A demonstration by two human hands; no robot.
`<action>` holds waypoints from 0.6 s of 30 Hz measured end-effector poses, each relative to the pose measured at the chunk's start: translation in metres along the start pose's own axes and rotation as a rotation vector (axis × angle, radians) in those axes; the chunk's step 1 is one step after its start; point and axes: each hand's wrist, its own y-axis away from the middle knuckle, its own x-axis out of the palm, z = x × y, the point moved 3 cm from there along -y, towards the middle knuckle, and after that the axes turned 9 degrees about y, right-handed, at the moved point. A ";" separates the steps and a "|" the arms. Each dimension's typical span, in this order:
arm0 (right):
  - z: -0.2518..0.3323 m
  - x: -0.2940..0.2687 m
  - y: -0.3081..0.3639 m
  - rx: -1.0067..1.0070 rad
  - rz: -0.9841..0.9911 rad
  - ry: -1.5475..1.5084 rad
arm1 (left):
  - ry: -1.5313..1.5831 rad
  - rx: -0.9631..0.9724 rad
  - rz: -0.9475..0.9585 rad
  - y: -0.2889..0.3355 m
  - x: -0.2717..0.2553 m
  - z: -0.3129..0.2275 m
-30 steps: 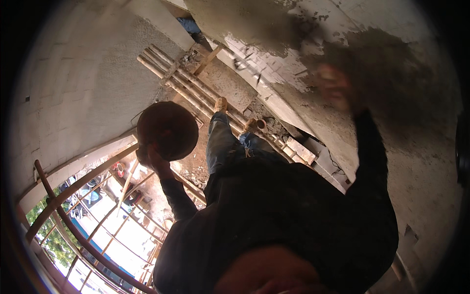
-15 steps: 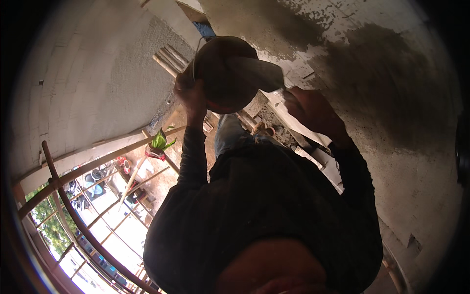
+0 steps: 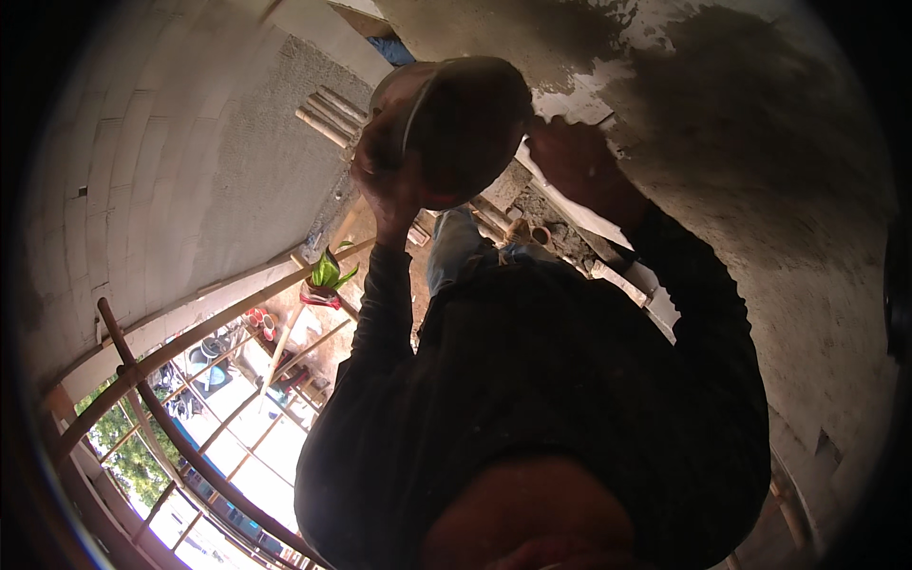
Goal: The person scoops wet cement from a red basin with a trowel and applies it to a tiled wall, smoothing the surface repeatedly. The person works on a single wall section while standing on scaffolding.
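A dark bucket (image 3: 465,138) is held up in front of me, tipped so its opening faces me and to the right. My left hand (image 3: 388,180) is closed on the bucket's left side, near its thin wire handle. At the right rim, my right hand (image 3: 584,166) is closed around the handle of a trowel. The trowel's blade is lost in the dark inside the bucket, and the contents are too dark to make out.
A wall with wet, dark patches of plaster (image 3: 760,142) rises close on the right. On the left stands a partly rendered block wall (image 3: 266,142). Wooden poles (image 3: 190,342) frame a drop to the yard below. A green plant (image 3: 328,274) hangs by a pole.
The trowel has gone from the bucket's mouth into it, its blade now out of sight. My right hand has moved left to the rim. The bucket has tilted further to the right.
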 end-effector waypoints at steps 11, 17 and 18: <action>0.006 0.028 0.009 0.193 0.610 -1.117 | 0.274 -0.071 -0.002 -0.011 -0.014 -0.031; 0.051 -0.010 0.020 0.178 0.431 -1.459 | 0.571 -0.209 -0.208 -0.025 -0.020 -0.045; 0.056 -0.013 0.019 0.168 0.398 -1.507 | 0.588 -0.233 -0.224 -0.025 -0.018 -0.042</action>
